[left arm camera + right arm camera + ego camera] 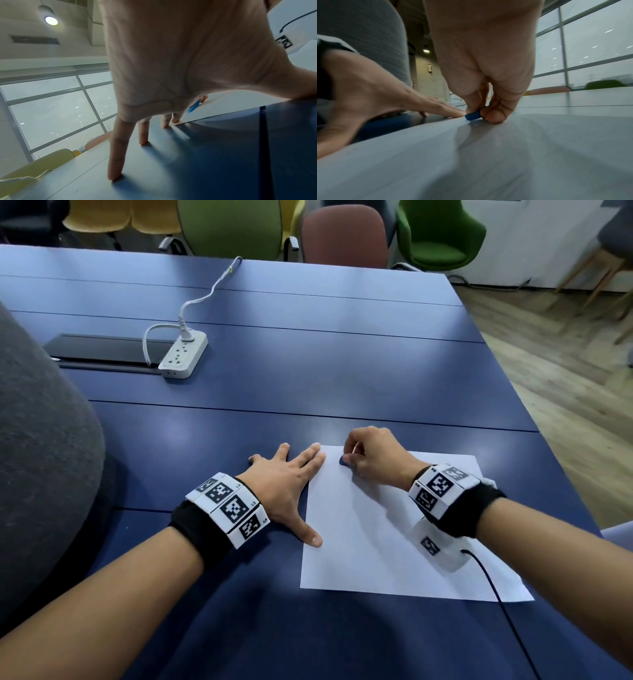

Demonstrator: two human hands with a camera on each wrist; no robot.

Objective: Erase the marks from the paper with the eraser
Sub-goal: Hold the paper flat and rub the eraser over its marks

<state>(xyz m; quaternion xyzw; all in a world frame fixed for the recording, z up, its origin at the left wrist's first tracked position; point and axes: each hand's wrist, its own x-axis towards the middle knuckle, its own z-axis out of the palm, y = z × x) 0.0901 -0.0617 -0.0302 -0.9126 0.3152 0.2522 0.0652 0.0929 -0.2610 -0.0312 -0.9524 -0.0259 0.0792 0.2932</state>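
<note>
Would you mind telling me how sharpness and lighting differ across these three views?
Head view: sharp, ceiling-light glare on the blue table. Left wrist view: the left hand looms large, casting finger shadows. Right wrist view: paper smeared in the foreground, eraser fairly clear.

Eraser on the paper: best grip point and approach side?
Pinch the blue eraser by its upper sides from above, as the right hand does now, leaving the bottom edge free to rub the paper. It is small and low, so only fingertips fit. The left hand pins the sheet's left edge.
</note>
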